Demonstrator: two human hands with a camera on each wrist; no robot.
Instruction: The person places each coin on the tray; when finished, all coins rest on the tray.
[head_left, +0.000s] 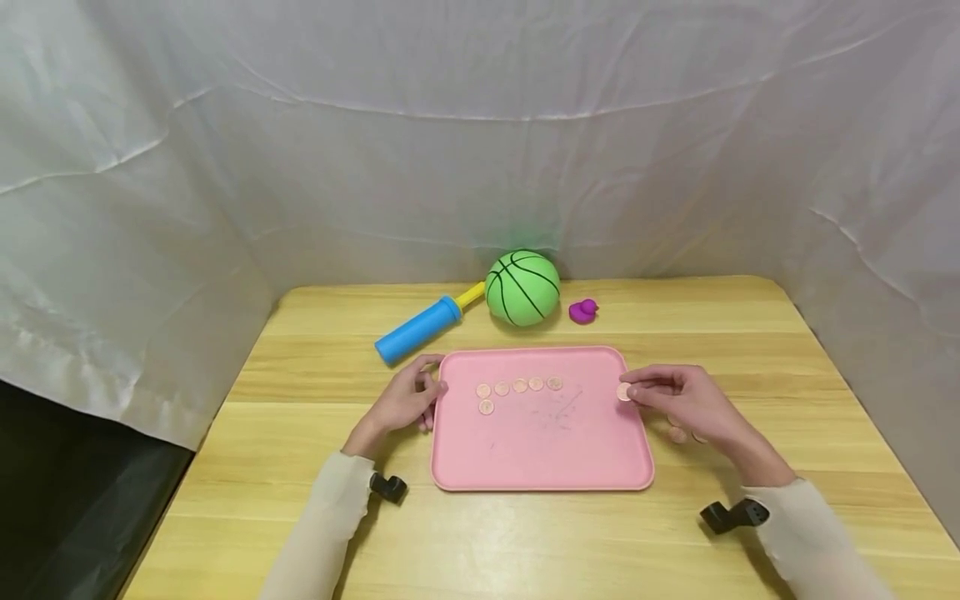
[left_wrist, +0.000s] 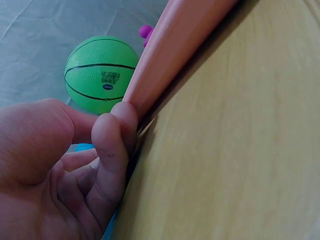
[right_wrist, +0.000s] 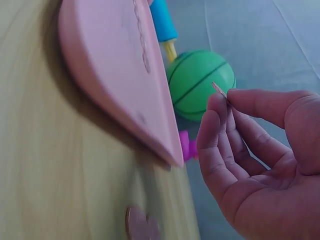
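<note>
Now the right hand (head_left: 686,404) pinches a coin (head_left: 623,392), likely light, stiff and slippery, best held near its edge, above the right rim of the tray (head_left: 525,462), while the left hand (head_left: 401,402) grips the left.

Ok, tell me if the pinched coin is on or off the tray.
Off: the right wrist view shows the right hand pinching the coin, apart from the tray.
</note>
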